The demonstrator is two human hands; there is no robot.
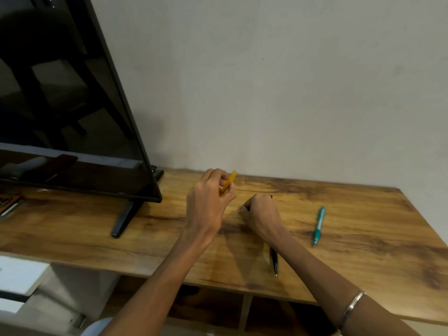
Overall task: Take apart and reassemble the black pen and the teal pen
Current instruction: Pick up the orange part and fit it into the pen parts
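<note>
The black pen (274, 261) lies on the wooden desk (363, 251) near the front edge, tip toward me, its upper end hidden under my right forearm. Farther right, the teal pen (319, 225) lies whole and untouched. My left hand (208, 204) is raised above the desk, pinching a yellow-orange pen barrel (229, 181) that points up and to the right. My right hand (260, 215) rests on the desk as a closed fist. A thin black piece (271, 197) sticks out past its knuckles; the rest of what it holds is hidden.
A large dark monitor (72, 105) stands at the left on a black foot (124, 220) that reaches onto the desk. A wall runs close behind the desk. A white box (21, 275) sits lower left, and open shelf compartments (218, 309) lie below the desk.
</note>
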